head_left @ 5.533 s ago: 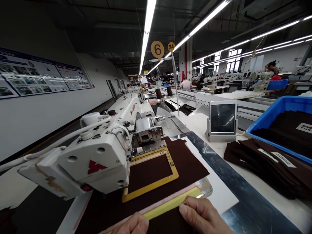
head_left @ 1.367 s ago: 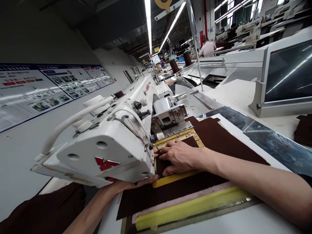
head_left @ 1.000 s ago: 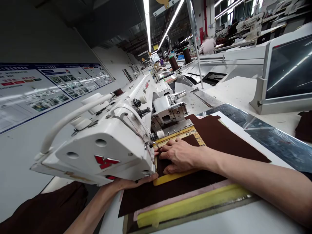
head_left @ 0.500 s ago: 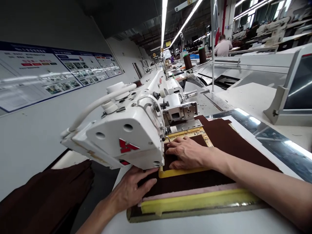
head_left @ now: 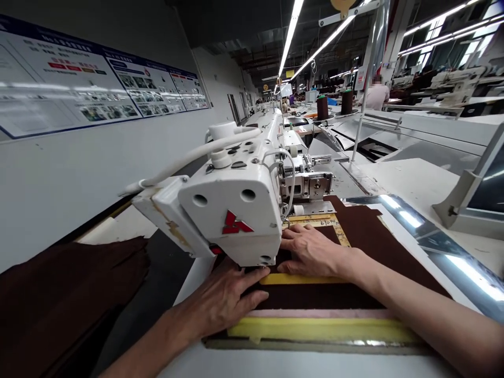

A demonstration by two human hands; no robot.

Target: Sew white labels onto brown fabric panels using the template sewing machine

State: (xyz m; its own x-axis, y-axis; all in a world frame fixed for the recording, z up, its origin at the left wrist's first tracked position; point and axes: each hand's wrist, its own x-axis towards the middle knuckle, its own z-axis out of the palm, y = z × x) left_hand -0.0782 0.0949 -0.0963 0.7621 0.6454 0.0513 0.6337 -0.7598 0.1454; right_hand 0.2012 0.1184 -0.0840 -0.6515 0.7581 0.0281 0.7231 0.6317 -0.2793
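Dark brown fabric (head_left: 397,257) lies flat under a white sewing machine (head_left: 236,215) with a red emblem. On the fabric rests a yellow rectangular frame (head_left: 315,279), with handwriting on its far edge. My right hand (head_left: 309,253) lies palm down inside and across this frame, its fingers spread and the fingertips close to the machine's needle area. Left of the frame, my left hand (head_left: 230,294) presses on the fabric with fingers stretched out, some hidden beneath the machine head. A yellow strip (head_left: 326,329) runs along the near side, beside a thin pink strip.
More brown fabric (head_left: 71,294) hangs at the left. A screen on a stand (head_left: 464,194) stands at the right, near a metal pole (head_left: 360,126). Brown thread spools (head_left: 323,107) sit farther back. In the distance a person (head_left: 377,96) is seated.
The camera view has shifted, so the machine appears farther right. Both hands stay flat in nearly the same places on the fabric and frame.
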